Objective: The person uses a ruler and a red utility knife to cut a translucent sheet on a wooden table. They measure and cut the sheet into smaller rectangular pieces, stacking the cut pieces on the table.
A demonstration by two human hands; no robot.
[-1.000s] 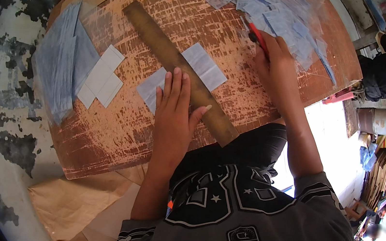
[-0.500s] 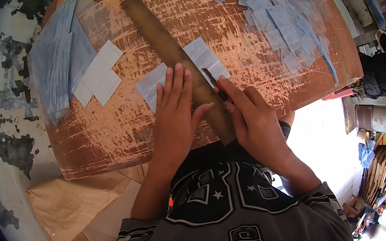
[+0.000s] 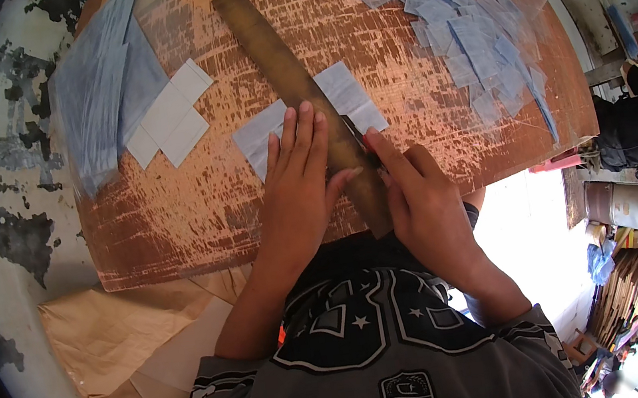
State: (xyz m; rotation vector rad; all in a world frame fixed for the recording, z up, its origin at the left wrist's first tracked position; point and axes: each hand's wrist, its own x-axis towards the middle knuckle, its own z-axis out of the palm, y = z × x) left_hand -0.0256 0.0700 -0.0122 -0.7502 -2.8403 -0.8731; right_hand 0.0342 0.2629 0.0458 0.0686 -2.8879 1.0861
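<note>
Tabletop (image 3: 176, 218), worn and orange-brown, filling the upper half of the frame. Lying across it on a diagonal, from upper centre down to centre, long wooden straightedge (image 3: 296, 89). Resting under that, pale sheet (image 3: 263, 138), sticking out on both sides at mid-frame. Pressing flat on straightedge and sheet, left hand (image 3: 298, 194), fingers spread wide and holding nothing. Closing narrowly beside the straightedge's right edge, right hand (image 3: 420, 202), pinching a small cutter (image 3: 360, 141), barely showing. Judging by this, cutting along the edge just starting; next calling for steady downward pressure and a straight pull toward the body. Lying upper left, blue stack (image 3: 100, 99); upper right, cut pieces (image 3: 465, 27). Blade tip hard to make out; straightedge's near end hidden behind the hands.
</note>
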